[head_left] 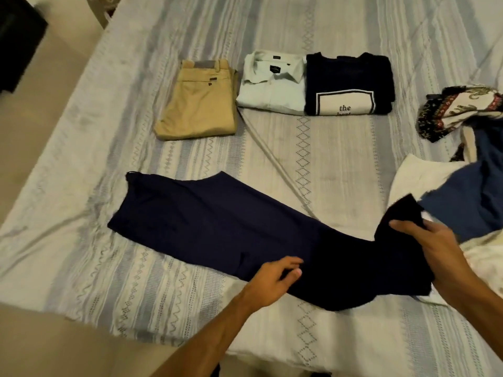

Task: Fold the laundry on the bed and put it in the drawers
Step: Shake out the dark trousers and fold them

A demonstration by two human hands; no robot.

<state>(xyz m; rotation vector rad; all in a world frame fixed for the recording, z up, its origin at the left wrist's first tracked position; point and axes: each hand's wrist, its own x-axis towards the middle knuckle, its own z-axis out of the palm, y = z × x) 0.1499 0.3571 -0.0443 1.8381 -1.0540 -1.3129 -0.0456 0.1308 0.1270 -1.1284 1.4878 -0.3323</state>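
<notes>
Navy trousers are laid flat across the bed, waist end away from the unfolded pile, leg end toward it. The leg end is held by the right hand, thumb on top and fingers underneath, and is lifted off the bed beside the pile. The near edge of the trousers, about midway along, is touched by the left hand; its fingers are curled at the cloth, but whether the cloth is pinched or merely pressed cannot be told.

Beyond the trousers, three folded pieces are set in a row: khaki trousers, a white shirt next to them, and a dark tee touching the shirt.

The folding step is judged to be in hand, with this garment at its first lengthwise fold. For the next move, the lifted leg end would need to be carried over toward the waist, the middle being held down so that the crease falls straight. The pile is yet to be folded, and no drawers are in view.
</notes>
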